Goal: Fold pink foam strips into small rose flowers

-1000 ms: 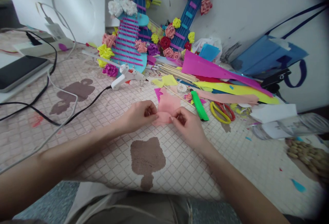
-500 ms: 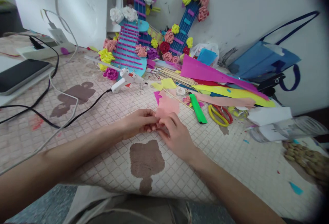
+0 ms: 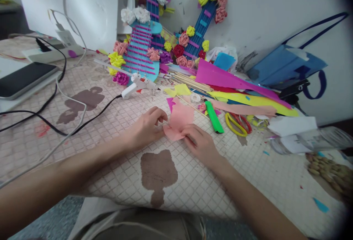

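Paper (image 3: 175,131), pink, sits pinched at its near edge in right hand (image 3: 200,143); left hand (image 3: 149,126) at left edge, can't tell if gripping.

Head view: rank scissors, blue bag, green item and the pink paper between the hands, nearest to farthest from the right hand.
1. Pink paper, touching the right hand
2. Green item, just beyond
3. Scissors, farther right
4. Blue bag, back right

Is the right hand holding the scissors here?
No: the scissors lie on the table beyond the right hand, whose fingertips pinch pink paper.
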Tool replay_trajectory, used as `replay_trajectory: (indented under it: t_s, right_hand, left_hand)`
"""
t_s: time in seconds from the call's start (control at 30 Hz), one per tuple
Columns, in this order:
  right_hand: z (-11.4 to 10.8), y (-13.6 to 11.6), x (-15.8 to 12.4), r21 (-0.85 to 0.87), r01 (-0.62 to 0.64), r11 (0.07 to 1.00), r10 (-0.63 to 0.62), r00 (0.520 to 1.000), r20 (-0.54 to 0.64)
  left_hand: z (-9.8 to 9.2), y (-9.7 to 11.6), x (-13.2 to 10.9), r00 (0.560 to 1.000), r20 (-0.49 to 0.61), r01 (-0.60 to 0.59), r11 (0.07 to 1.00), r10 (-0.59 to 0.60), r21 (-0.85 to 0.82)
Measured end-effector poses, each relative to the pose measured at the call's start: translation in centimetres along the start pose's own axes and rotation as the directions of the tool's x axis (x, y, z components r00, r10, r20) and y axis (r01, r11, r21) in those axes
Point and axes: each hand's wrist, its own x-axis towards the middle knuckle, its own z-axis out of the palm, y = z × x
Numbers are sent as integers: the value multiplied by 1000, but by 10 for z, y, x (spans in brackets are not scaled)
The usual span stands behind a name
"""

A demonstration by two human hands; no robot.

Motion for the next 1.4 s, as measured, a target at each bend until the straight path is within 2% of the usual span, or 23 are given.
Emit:
replay_trajectory:
  t_s: [0.07, 0.17, 0.3, 0.4, 0.5, 0.6, 0.73, 1.0, 1.4]
  right_hand:
    - [-1, 3, 0, 17, -13, 1000, 13, 999, 34]
    - [-2, 6, 1, 1, -26, 1000, 26, 997, 73]
    - [-2, 6, 0, -137, -71, 988, 77, 996, 40]
    - [-1, 1, -3, -238, -50, 970, 52, 999, 3]
    - [-1, -6, -5, -315, 20, 949, -8, 999, 38]
    - [0, -10, -6, -347, 56, 936, -19, 994, 108]
    - [1, -10, -6, -300, 27, 954, 17, 990, 143]
    - [-3, -12, -7, -68, -212, 975, 220, 964, 148]
    - [-1, -17, -4, 26, -341, 940, 334, 933, 135]
  left_hand:
    - [1, 1, 0, 992, 36, -126, 991, 125, 42]
    - [2, 1, 1, 968, 135, -225, 971, 212, 85]
    - [3, 1, -1, 958, 187, -251, 953, 219, 170]
    - [4, 4, -3, 958, 205, -246, 945, 202, 215]
    - [5, 9, -5, 960, 208, -239, 939, 189, 247]
    - [6, 12, -7, 962, 202, -231, 939, 182, 254]
    - [8, 11, -10, 977, 160, -170, 967, 140, 190]
    - [6, 8, -9, 987, 130, -98, 995, 94, 28]
    - [4, 6, -7, 986, 153, -56, 998, 62, -41]
